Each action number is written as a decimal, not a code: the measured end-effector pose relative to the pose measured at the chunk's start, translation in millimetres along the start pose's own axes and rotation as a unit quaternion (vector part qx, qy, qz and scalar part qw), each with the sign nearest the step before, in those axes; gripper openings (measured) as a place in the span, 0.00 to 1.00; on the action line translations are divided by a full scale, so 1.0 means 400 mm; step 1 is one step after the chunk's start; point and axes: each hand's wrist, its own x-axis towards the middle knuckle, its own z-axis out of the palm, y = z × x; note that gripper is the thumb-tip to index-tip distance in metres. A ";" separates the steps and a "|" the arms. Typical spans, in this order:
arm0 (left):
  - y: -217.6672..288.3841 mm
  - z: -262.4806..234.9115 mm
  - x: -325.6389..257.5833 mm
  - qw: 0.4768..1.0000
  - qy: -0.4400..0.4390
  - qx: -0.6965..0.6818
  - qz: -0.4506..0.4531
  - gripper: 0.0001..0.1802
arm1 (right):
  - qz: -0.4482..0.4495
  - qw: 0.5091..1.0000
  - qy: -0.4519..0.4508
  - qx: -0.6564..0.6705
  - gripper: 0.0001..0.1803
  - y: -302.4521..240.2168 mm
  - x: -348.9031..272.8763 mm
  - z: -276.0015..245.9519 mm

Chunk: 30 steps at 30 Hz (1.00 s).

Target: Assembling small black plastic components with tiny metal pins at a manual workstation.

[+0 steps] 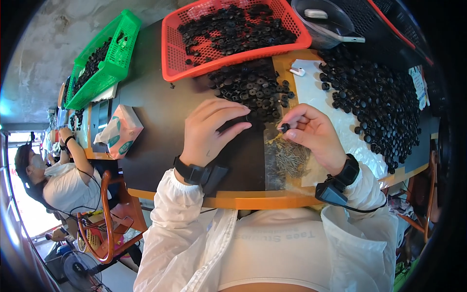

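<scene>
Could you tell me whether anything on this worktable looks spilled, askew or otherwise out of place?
Nothing looks damaged. Small black round parts lie loose beside the red plastic basket, and more spread across the clear plastic sheet. They look like working piles, not spills. A white earbud-like piece lies alone among them.

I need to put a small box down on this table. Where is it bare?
Bare dark tabletop lies between the tissue pack and the left hand. Right of that, black parts and the screw pile crowd it.
</scene>
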 end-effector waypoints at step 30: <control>0.071 0.059 -0.021 0.961 0.009 -0.267 -0.065 0.18 | -0.125 0.967 0.034 -0.221 0.11 0.010 -0.015 0.035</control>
